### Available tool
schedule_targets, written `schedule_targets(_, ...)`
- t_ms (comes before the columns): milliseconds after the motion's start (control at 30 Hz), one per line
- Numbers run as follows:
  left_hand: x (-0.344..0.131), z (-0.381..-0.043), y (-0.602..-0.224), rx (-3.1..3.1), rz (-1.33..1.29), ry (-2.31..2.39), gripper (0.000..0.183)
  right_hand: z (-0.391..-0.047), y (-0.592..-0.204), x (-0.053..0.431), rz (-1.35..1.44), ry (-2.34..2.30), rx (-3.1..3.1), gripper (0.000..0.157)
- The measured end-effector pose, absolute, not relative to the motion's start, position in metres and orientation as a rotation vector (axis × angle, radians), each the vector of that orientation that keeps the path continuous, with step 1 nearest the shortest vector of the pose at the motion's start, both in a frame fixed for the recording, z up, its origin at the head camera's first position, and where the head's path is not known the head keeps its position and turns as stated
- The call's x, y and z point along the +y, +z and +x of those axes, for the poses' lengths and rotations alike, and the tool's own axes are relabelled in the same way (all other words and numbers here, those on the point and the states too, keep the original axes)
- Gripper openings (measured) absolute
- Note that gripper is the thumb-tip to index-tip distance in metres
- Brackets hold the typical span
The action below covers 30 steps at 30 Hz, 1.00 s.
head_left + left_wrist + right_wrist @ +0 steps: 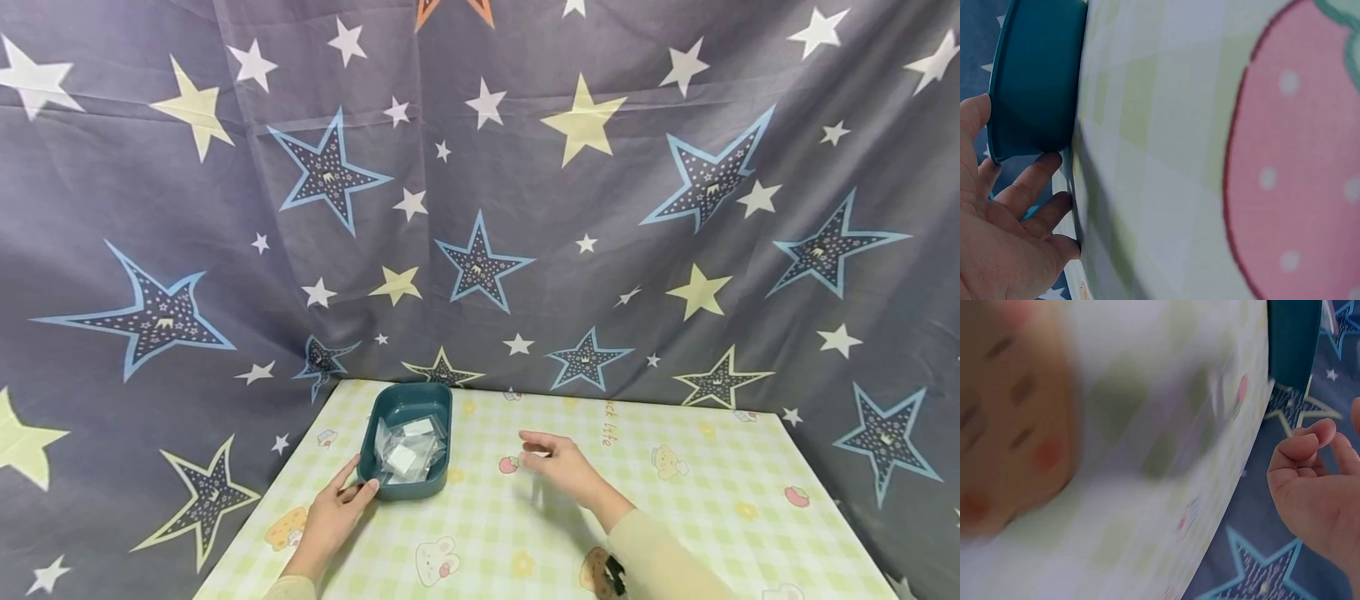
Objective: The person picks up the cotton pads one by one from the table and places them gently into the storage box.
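A dark teal plastic container (408, 490) with rounded corners stands on the table. Inside it lie several small clear plastic bags (433, 454) with white pieces in them. My left hand (330, 517) holds the container's near left corner, thumb at the front and fingers along the left side. In the left wrist view, the fingers (1029, 184) spread below the container wall. Over the table to the right, my right hand (566, 471) hovers apart from the container. Its fingers (1297, 456) are loosely bent, and I see nothing held. A faint pale blur beneath it cannot be identified.
A green-and-white checked cloth (637, 508) printed with cartoon figures, strawberries and flowers covers the table. Behind the far edge hangs a dark grey curtain (525, 183) patterned with stars. The container sits near the table's left edge.
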<state>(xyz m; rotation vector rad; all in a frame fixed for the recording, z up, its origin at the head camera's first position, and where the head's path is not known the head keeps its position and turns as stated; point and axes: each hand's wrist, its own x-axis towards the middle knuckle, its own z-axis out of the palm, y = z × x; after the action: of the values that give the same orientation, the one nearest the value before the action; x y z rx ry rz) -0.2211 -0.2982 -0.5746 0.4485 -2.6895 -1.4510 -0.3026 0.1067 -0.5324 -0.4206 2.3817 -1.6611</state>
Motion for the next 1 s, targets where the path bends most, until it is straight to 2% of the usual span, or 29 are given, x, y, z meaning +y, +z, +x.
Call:
schedule_targets(167,-0.297,-0.221,-0.575,-2.701,0.440,-1.445,0.085,-0.295,-0.536,0.150,-0.322,-1.668,2.455,0.051)
schedule_targets(400,-0.297,-0.220,-0.573,-2.745,0.437,-1.416,0.085,-0.279,-0.535,0.218,-0.159,-1.613,2.540,0.058)
schedule_targets(633,-0.300,-0.221,-0.571,-2.802,0.390,-1.341,0.088,-0.268,-0.523,0.283,-0.147,-1.429,2.648,0.064)
schedule_targets(1000,-0.320,-0.218,-0.554,-2.921,0.247,-1.148,0.089,-0.252,-0.513,0.334,-0.149,-1.126,2.870,0.062)
